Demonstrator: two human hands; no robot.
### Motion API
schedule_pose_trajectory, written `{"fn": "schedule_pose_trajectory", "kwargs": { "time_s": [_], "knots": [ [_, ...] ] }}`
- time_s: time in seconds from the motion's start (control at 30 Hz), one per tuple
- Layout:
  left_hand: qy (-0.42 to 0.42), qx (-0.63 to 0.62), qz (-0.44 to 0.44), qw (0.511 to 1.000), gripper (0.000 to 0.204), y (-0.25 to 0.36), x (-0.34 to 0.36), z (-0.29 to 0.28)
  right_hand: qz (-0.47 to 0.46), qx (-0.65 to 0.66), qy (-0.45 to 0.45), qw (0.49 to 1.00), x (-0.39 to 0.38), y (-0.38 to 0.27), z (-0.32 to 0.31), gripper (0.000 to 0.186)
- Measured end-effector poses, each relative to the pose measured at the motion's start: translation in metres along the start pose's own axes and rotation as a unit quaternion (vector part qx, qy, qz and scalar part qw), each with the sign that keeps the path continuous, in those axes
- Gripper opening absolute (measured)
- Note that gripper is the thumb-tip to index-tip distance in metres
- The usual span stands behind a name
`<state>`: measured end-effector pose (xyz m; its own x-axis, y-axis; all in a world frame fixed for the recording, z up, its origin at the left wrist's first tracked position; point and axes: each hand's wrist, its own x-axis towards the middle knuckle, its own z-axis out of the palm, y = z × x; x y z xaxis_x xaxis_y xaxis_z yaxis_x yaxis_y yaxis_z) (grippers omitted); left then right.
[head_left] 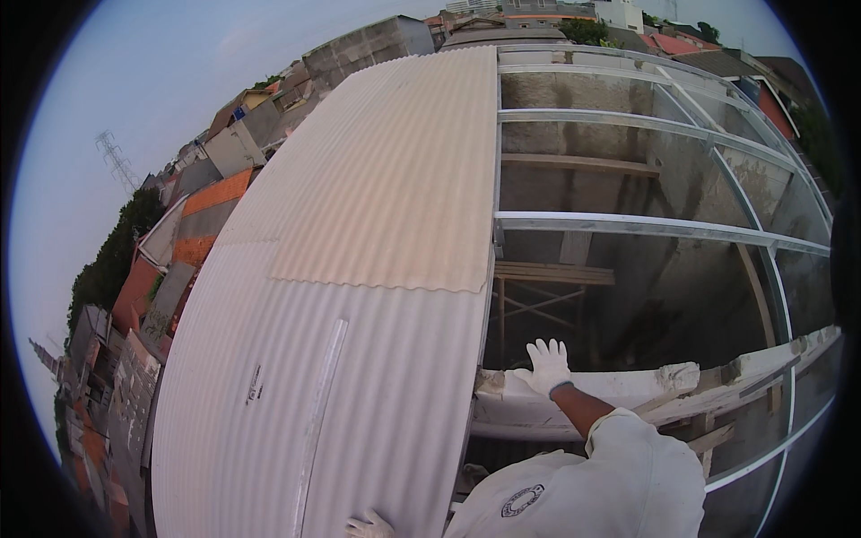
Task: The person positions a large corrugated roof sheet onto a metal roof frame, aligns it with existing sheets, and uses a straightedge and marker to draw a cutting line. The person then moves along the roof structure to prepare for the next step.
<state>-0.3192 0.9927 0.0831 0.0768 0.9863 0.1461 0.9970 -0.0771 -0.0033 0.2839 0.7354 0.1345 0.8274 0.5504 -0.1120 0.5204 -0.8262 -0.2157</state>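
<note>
My right hand (544, 366), in a white glove, has its fingers spread at the edge of a pale concrete beam (619, 384). It appears to rest there and grips nothing. At the lower edge, partly cut off, my white-gloved left hand (368, 525) lies with fingers apart on a white corrugated roofing sheet (395, 377). A long, narrow metal bar (320, 421) lies lengthwise along this sheet, left of my hands. Farther up, a cream corrugated sheet (386, 197) overlaps the white one, its wavy end showing.
Right of the sheets, a metal roof frame (646, 221) spans an open drop between concrete walls. Wooden planks on a scaffold (556, 273) stand below. The sheets' left edge (170, 359) overlooks lower neighbouring roofs (211, 215).
</note>
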Motion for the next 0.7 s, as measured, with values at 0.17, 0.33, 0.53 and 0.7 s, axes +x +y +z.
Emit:
{"fn": "schedule_pose_trajectory", "kwargs": {
  "time_s": [0.17,0.33,0.53,0.7],
  "knots": [
    [-0.024,0.046,0.174,0.983,0.066,-0.010,-0.005,0.005,-0.056,0.052,0.021,0.997,-0.035,0.046,0.007,0.076],
    [-0.122,-0.074,0.225,0.964,0.065,0.008,-0.027,-0.008,-0.023,0.059,0.006,0.998,-0.031,0.043,0.010,0.067],
    [-0.177,-0.123,0.248,0.944,0.063,0.047,-0.042,-0.036,-0.002,0.089,-0.018,0.996,-0.035,0.039,-0.008,0.065],
    [-0.208,-0.131,0.268,0.932,0.062,0.061,-0.040,-0.056,-0.018,0.102,0.014,0.995,-0.034,0.042,0.000,0.060]
  ]
}}
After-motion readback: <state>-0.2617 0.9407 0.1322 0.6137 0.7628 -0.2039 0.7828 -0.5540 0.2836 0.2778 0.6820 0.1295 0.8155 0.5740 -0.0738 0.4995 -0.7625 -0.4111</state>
